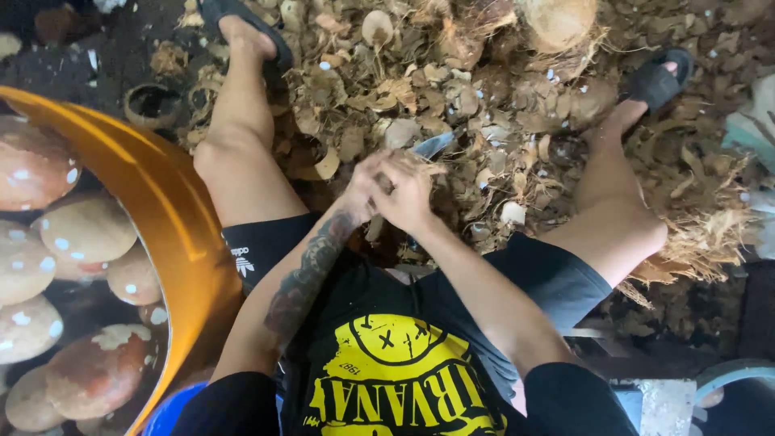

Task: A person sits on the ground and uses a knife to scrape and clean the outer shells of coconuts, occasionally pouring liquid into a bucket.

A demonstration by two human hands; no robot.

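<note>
Head view: looked down on both hands closed together over a fibrous brown husk fragment [420, 167], just above the black shorts [533, 282] of the seated person. Left hand [365, 187] clenched round the near side of that piece; right hand [408, 198] wrapped over it, apparently gripping the handle of a grey steel blade [433, 145] whose tip stuck out just beyond the fingers. Could not tell how much of the piece stayed covered by the hands.

Judged well along: rounded, peeled brown coconuts with pale patches [85, 228] lay piled and wet in the glossy orange basin [173, 218] left of the shorts, while dry, curled husk shavings [484, 89] carpeted the ground beyond the hands. Still left, by the look of it: one large tan unhusked coconut, hairy with fibre [557, 20], far beyond the hands. Smooth hard shells in the basin; ragged, stringy, papery scraps everywhere else
</note>
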